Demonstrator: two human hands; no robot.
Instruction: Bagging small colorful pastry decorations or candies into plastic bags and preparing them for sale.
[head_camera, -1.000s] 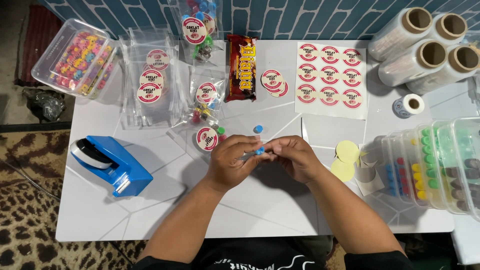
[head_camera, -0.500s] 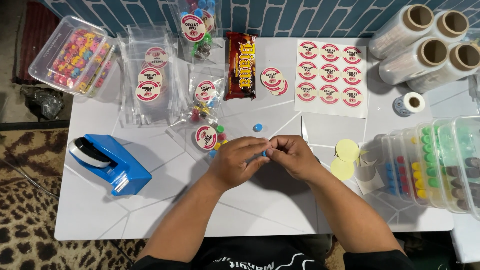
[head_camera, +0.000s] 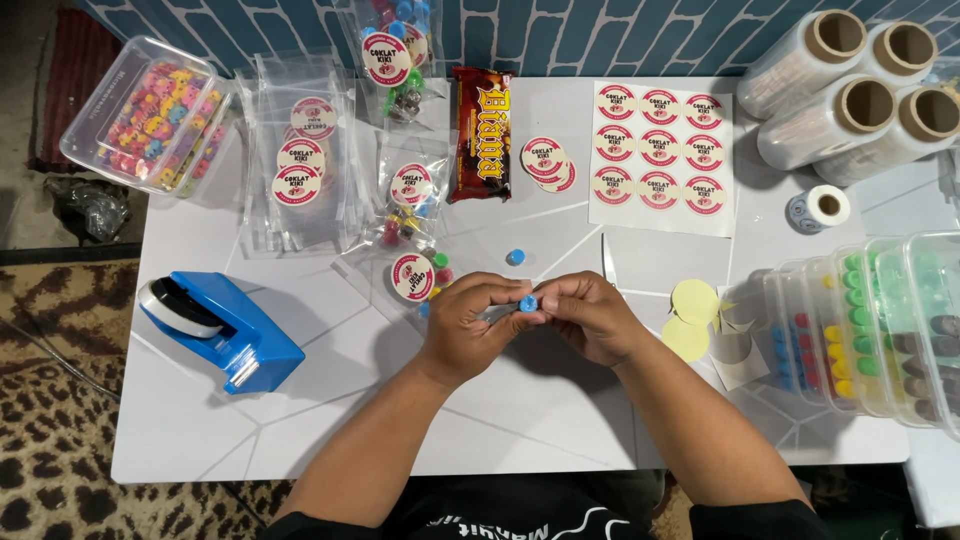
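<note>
Blue candy piece (head_camera: 527, 302) sits pinched between left hand (head_camera: 470, 325) and right hand (head_camera: 590, 318), fingertips closed narrowly for control, just below another blue candy (head_camera: 515, 257) on the white table (head_camera: 300, 420).

left hand (head_camera: 470, 325) and right hand (head_camera: 590, 315) pinching small blue piece (head_camera: 527, 302), white table (head_camera: 330, 420)
</note>
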